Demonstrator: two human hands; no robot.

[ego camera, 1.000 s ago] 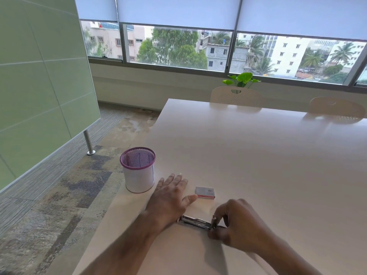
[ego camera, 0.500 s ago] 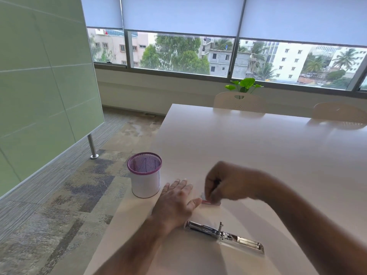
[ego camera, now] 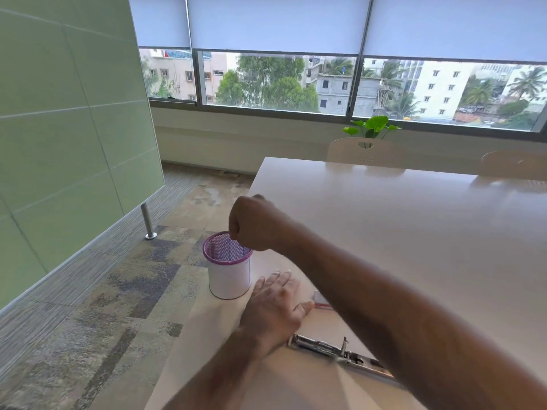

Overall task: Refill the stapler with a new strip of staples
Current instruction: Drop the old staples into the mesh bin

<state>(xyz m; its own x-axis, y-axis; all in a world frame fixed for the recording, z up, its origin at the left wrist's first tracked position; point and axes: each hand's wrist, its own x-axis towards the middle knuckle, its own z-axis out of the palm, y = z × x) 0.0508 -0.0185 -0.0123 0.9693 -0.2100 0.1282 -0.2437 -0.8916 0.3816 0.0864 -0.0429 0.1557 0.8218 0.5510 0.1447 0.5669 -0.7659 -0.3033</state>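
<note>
The metal stapler [ego camera: 325, 347] lies opened out flat on the white table [ego camera: 414, 232] near its front edge. My left hand [ego camera: 275, 306] rests flat on the table, fingers spread, its heel against the stapler's left end. The small pink staple box [ego camera: 319, 300] lies just past my left thumb, mostly hidden by my right forearm. My right hand [ego camera: 251, 223] hovers over the purple mesh cup [ego camera: 228, 267] with its fingertips pinched together pointing down. Nothing shows between those fingers.
The cup stands near the table's left edge, which drops to the carpeted floor. A green partition [ego camera: 74, 128] with a metal leg stands to the left. Two pale chairs [ego camera: 364, 152] and a green plant [ego camera: 373, 125] are beyond the far edge under the window.
My right hand left the opened stapler, pinched at the staple box, then rose and crossed left over the cup. My left hand stayed flat beside the stapler.
</note>
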